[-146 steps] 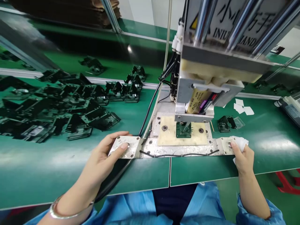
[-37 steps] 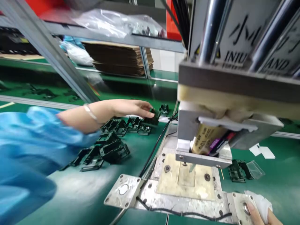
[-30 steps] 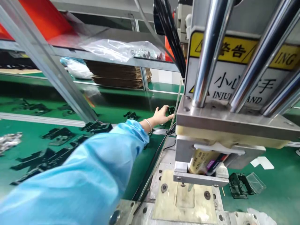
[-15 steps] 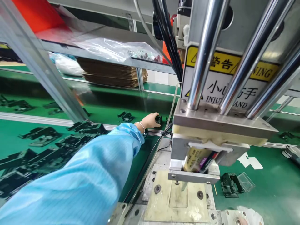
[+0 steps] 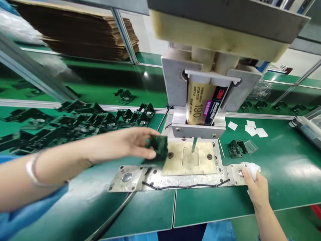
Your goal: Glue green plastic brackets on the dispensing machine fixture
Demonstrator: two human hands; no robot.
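Note:
My left hand [image 5: 132, 143] is closed on a black plastic part [image 5: 161, 147], a little blurred, at the left edge of the pale fixture plate [image 5: 175, 165]. My right hand [image 5: 259, 189] grips a crumpled white wipe [image 5: 255, 168] at the right end of the metal base. Its thumb lies beside or on the round button [image 5: 241, 173] there; contact is hard to tell. Above the plate hangs a dispensing press with a two-barrel 3M glue cartridge [image 5: 202, 100], its thin greenish nozzle [image 5: 194, 145] pointing down at the plate's recess.
Several similar black parts [image 5: 122, 115] are crowded on the green bench at left. Right of the press lie an open black part [image 5: 235, 148], a clear piece [image 5: 251, 146], and white paper squares [image 5: 250, 130]. A second round button [image 5: 126, 177] sits at the base's left end.
My left hand has drawn back from the rear strip toward the fixture, bringing a black part. The view has tilted down, and my right hand with the wipe now shows fully.

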